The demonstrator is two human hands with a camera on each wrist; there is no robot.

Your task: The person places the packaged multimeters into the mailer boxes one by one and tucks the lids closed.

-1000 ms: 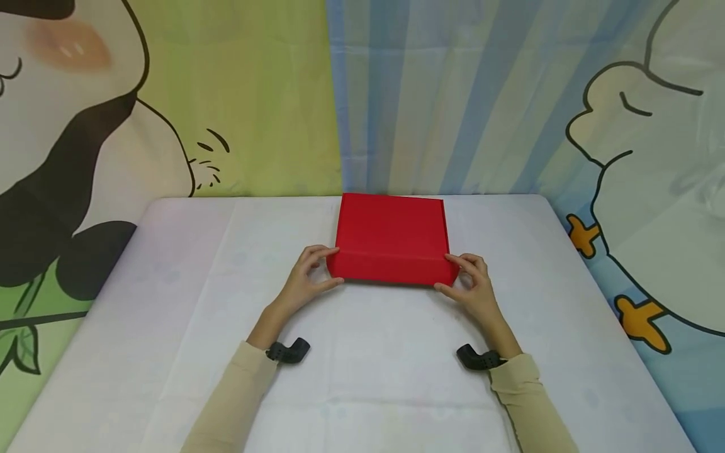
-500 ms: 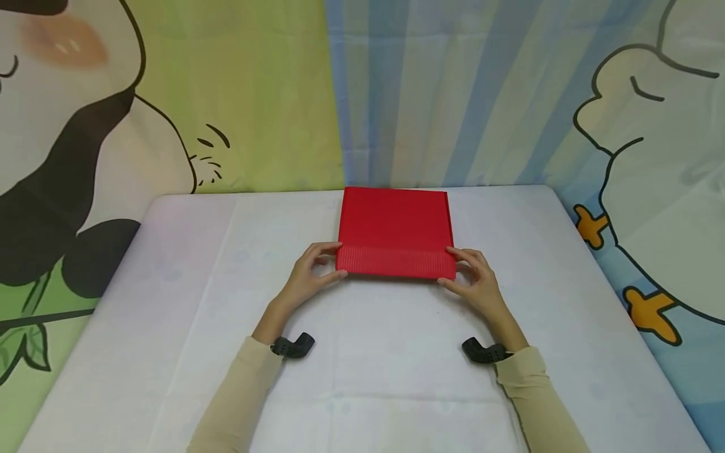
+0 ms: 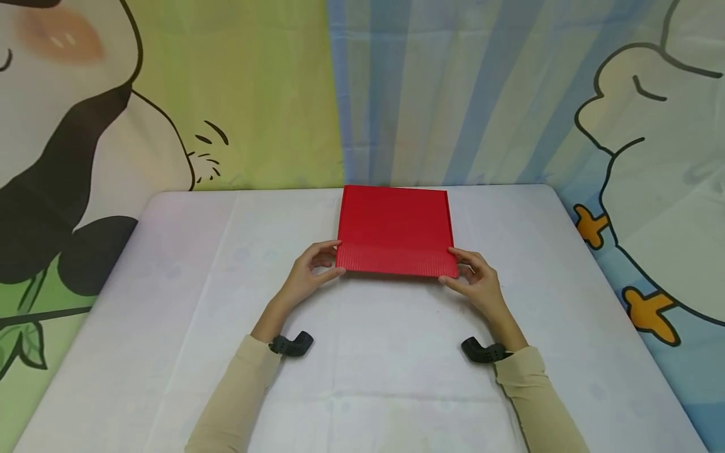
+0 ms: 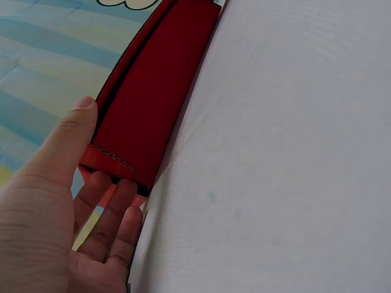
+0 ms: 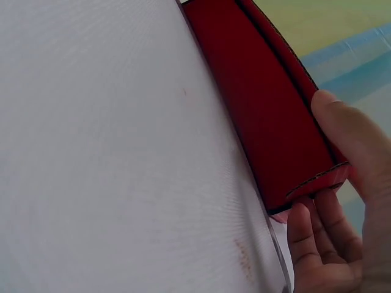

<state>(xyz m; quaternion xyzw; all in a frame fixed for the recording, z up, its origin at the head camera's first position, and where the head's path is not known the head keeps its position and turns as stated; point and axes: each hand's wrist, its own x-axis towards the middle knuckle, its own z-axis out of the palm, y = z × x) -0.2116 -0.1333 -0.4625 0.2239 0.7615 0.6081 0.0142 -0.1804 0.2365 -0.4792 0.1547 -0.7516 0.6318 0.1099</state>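
Observation:
A red cardboard box [image 3: 395, 217] lies toward the far edge of the table, its ribbed front strip facing me. The left hand [image 3: 308, 274] holds the strip's left end, forefinger at the side and thumb at the near edge. At the other end the right hand [image 3: 478, 283] grips in the same way. In the left wrist view, the thumb presses the flap edge of the box [image 4: 149, 91], while fingers touch its end. The right wrist view shows the thumb on the raised edge of the box [image 5: 256, 104] and curled fingers under its corner flap.
White cloth covers the table [image 3: 362, 352]. Behind it hangs a printed curtain [image 3: 442, 94] with cartoon figures. A black wrist camera [image 3: 293, 345] sits on the left wrist, and another black camera [image 3: 484, 350] on the right.
The red front strip has turned from smooth and angled at its ends to straight and ribbed, both hands staying at its ends. The view has shifted slightly.

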